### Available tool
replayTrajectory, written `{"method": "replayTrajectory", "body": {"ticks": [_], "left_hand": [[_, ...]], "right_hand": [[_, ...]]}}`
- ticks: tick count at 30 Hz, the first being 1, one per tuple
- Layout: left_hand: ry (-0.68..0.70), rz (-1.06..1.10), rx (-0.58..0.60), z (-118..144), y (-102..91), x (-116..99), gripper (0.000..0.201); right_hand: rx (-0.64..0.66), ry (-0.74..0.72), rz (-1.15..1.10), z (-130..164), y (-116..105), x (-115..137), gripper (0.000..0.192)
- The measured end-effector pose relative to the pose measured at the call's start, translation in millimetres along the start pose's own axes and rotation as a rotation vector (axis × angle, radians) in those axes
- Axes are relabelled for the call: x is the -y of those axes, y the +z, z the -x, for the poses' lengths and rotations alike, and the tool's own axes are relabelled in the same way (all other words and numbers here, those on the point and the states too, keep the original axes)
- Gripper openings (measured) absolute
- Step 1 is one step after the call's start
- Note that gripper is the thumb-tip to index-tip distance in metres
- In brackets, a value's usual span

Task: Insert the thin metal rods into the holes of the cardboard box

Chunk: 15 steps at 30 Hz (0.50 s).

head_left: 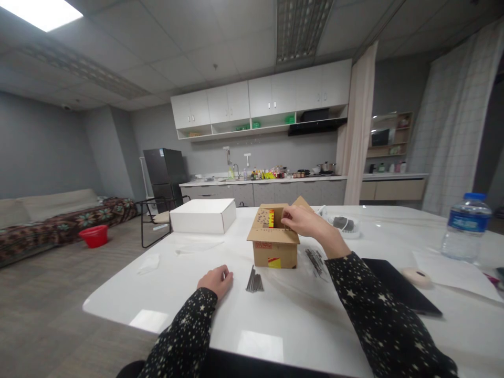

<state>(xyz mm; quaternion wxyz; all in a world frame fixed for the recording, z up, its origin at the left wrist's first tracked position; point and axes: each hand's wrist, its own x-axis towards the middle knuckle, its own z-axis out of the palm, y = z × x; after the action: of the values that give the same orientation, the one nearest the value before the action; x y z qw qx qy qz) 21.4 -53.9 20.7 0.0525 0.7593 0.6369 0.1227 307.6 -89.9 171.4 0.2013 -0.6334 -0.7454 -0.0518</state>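
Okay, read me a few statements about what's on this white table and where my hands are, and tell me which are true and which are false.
1. The right hand is at the open top of the small cardboard box. True.
2. The left hand holds the water bottle. False: it rests on the table, near a bundle of dark nails; the bottle stands far right.
3. A closed white box sits left of the cardboard box. True.
4. The cardboard box's flaps are taped shut. False: they stand open.

Left hand curled; right hand reaching forward.
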Motion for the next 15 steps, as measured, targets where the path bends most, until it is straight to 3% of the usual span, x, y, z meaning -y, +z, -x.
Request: {"method": "replayTrajectory", "body": {"ticks": [15], "left_hand": [[-0.013,0.015,-0.006,1.9,0.3,-0.9,0.025]], "right_hand": [[0.002,0.012,0.015,0.8,-2.3,0.8,0.019]]}}
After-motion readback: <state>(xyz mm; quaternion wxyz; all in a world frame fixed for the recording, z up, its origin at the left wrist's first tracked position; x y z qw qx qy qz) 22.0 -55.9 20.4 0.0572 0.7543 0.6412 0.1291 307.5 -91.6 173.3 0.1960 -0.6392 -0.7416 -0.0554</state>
